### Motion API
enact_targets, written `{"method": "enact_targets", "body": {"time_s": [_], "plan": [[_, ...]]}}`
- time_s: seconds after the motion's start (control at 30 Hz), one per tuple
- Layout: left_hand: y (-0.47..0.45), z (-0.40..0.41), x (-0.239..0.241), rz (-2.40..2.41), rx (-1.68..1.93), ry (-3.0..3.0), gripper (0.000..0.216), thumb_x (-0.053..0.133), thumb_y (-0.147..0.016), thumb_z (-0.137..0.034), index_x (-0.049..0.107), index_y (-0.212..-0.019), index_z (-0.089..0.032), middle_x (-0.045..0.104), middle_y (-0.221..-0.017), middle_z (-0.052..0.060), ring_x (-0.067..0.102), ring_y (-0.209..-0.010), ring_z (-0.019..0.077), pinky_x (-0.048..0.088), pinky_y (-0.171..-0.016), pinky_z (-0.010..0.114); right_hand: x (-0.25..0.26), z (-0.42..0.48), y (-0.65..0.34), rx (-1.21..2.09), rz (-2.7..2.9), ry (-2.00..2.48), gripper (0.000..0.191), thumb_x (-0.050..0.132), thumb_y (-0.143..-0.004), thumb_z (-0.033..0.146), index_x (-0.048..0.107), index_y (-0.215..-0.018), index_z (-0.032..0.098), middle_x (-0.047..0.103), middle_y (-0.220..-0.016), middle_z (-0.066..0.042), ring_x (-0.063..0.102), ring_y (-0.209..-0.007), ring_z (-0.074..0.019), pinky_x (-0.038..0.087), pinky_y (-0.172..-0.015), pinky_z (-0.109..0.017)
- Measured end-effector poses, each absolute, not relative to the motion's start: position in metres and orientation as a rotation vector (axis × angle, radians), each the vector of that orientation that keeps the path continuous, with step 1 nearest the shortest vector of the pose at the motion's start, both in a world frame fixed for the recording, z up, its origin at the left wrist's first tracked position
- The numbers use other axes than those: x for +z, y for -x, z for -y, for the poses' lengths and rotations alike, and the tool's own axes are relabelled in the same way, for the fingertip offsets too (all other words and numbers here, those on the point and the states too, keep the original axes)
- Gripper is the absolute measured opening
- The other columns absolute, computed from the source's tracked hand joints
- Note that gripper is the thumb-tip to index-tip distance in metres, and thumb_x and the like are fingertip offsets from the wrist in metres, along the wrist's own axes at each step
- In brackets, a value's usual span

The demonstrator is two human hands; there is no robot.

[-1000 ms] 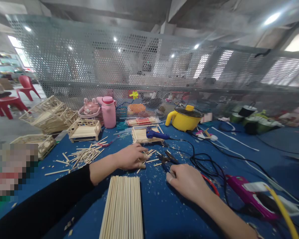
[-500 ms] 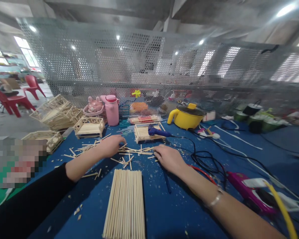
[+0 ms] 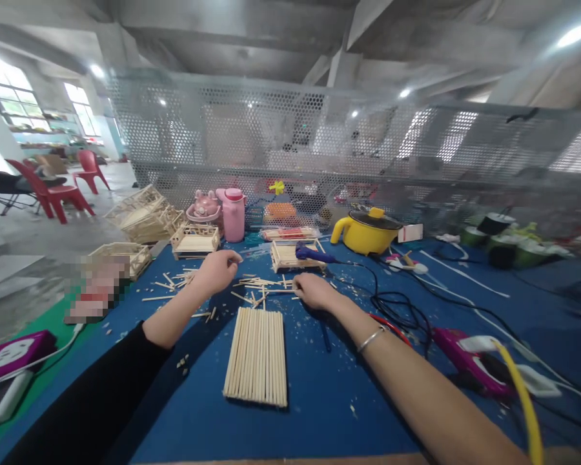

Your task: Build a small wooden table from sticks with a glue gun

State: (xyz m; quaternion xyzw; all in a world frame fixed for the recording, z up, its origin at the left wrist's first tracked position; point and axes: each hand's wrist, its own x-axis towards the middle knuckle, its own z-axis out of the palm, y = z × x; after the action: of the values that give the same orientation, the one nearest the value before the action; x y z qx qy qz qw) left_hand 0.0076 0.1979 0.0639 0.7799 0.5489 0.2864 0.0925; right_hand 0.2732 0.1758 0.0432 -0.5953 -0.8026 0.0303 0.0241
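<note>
1. In the head view, the bare left hand (image 3: 219, 271), below a black sleeve (image 3: 91, 394), hangs over the blue tabletop (image 3: 329, 400) with its fingers curled inward; whether it grips anything, I cannot tell
2. The bare right hand (image 3: 312, 290), with a silver bangle (image 3: 372, 338) behind its wrist, is bent with its fingertips low, at the right end of the loose, short, pale wooden sticks (image 3: 256, 282); whether it pinches one is too small to tell
3. Those sticks lie scattered between the two hands, just to the right of the left one
4. The flat rectangular panel of pale round wooden rods (image 3: 256, 355) lies nearer the wearer, below the gap between the hands and apart from both
5. A thin dark blue handle (image 3: 325, 336) shows just below the right hand
6. Beyond the hands, a blue gun-shaped tool with a black cord (image 3: 314, 254) rests on a small pale wooden frame (image 3: 281, 258)
</note>
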Motion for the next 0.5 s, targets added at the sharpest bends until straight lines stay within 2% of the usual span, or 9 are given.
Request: {"method": "enact_targets", "body": {"time_s": [0.17,0.3,0.37,0.43,0.5], "plan": [[0.002,-0.152,0.062,-1.666,1.002,-2.208,0.030,0.048,-0.077,-0.017,0.068,-0.100,-0.017,0.073,-0.096,0.008,0.066,-0.086,0.0226,0.050,-0.082,0.034,0.051,-0.147,-0.279,0.081,2.369,1.672,0.023,0.046,-0.087,0.016,0.066,-0.100,0.017,0.071,-0.097,-0.007,0.063,-0.087,-0.0170,0.042,-0.073,-0.023],[0.007,-0.107,0.048,-1.624,1.105,-2.158,0.026,0.051,-0.078,-0.019,0.066,-0.099,-0.018,0.071,-0.097,0.008,0.065,-0.083,0.0224,0.050,-0.081,0.036,0.057,-0.118,-0.285,0.031,2.232,1.576,0.035,0.049,-0.085,0.016,0.061,-0.117,0.019,0.072,-0.093,-0.005,0.064,-0.084,-0.0181,0.044,-0.077,-0.027],[0.007,-0.087,0.040,-1.591,1.160,-2.124,0.024,0.052,-0.079,-0.021,0.065,-0.099,-0.018,0.071,-0.096,0.008,0.065,-0.082,0.0212,0.051,-0.079,0.035,0.061,-0.106,-0.286,-0.043,2.102,1.556,0.038,0.047,-0.087,0.019,0.056,-0.124,0.018,0.071,-0.095,-0.006,0.063,-0.090,-0.0196,0.044,-0.083,-0.031],[0.003,-0.071,0.035,-1.567,1.227,-2.077,0.028,0.050,-0.084,-0.027,0.062,-0.107,-0.016,0.069,-0.100,0.009,0.064,-0.083,0.0200,0.052,-0.075,0.033,0.064,-0.094,-0.285,-0.111,1.930,1.505,0.038,0.045,-0.090,0.024,0.053,-0.126,0.016,0.069,-0.100,-0.008,0.061,-0.097,-0.0203,0.043,-0.089,-0.033],[-0.003,-0.060,0.035,-1.513,1.325,-2.027,0.039,0.047,-0.088,-0.034,0.053,-0.122,-0.015,0.065,-0.111,0.012,0.063,-0.085,0.0183,0.052,-0.070,0.030,0.064,-0.081,-0.281,-0.104,1.788,1.375,0.035,0.048,-0.089,0.028,0.055,-0.121,0.016,0.068,-0.102,-0.008,0.061,-0.097,-0.0197,0.043,-0.091,-0.033]]}}
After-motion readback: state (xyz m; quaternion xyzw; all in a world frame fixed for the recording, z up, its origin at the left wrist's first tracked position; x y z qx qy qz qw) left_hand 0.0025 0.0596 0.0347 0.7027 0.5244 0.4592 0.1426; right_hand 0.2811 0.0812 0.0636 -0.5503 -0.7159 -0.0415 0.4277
